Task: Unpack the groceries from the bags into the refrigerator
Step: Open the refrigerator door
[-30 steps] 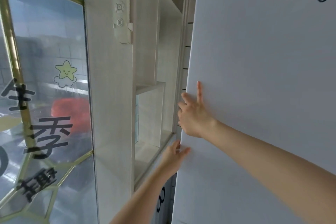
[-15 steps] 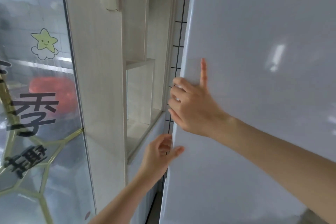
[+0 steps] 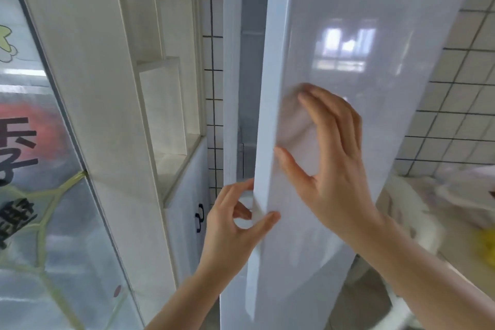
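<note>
Left hand (image 3: 235,225) pinching the refrigerator door (image 3: 334,35) edge, right hand (image 3: 329,158) spread wide on its front. Best swung fully open, steadily, minding the cabinet (image 3: 107,115) alongside.

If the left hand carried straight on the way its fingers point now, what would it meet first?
Probably the inner side of the refrigerator door, since the left hand already grips its edge; beyond that lies the dim interior, though depth is unclear.

A narrow gap stands between the white refrigerator door (image 3: 334,35) and the refrigerator body (image 3: 230,88). The left hand (image 3: 230,230) fills its lower part; a wooden cabinet (image 3: 112,115) crowds the left side.
</note>
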`<state>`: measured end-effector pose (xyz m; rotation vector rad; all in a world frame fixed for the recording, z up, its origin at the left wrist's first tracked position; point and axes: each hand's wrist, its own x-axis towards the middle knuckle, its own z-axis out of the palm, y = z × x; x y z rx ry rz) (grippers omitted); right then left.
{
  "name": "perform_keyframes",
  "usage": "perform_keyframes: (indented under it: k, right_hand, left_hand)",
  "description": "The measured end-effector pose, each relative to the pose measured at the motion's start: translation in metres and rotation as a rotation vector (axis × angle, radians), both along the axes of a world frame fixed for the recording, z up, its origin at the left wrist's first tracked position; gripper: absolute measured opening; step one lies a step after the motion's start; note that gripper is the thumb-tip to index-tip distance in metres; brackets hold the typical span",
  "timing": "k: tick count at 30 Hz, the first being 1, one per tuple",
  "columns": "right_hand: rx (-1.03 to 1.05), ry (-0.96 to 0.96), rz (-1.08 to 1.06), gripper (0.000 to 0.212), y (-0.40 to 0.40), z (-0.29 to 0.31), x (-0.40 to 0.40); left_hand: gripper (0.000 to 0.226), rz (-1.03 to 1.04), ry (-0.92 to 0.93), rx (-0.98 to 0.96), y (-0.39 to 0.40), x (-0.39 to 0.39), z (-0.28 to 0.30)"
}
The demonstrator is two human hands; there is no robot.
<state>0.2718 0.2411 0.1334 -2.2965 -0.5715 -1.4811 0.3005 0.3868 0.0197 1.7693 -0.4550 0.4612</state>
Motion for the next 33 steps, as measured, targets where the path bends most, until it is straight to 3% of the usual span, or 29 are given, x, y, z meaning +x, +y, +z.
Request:
perform_keyframes:
  k: [5,11,21,27,33]
  right_hand:
    - [0.100,0.090,-0.011,0.063,-0.019,-0.009,-0.039]
    - [0.131,0.142,-0.024,0.084,-0.034,-0.026,-0.081]
    - [0.398,0.216,0.108,0.070,-0.140,-0.055,-0.183]
    - [0.424,0.379,0.158,0.071,-0.234,-0.056,-0.236]
    - [0.454,0.370,0.154,0.061,-0.297,-0.067,-0.255]
  left_hand:
    - [0.054,0.005,-0.044,-0.046,-0.026,-0.038,-0.005]
    - [0.058,-0.133,-0.014,-0.152,-0.067,-0.093,-0.009]
    - [0.069,-0.010,-0.053,-0.205,-0.182,-0.201,-0.017]
    - [0.073,-0.039,-0.135,-0.113,-0.248,-0.239,-0.029]
    - [0.074,-0.050,-0.255,-0.087,-0.327,-0.256,-0.045]
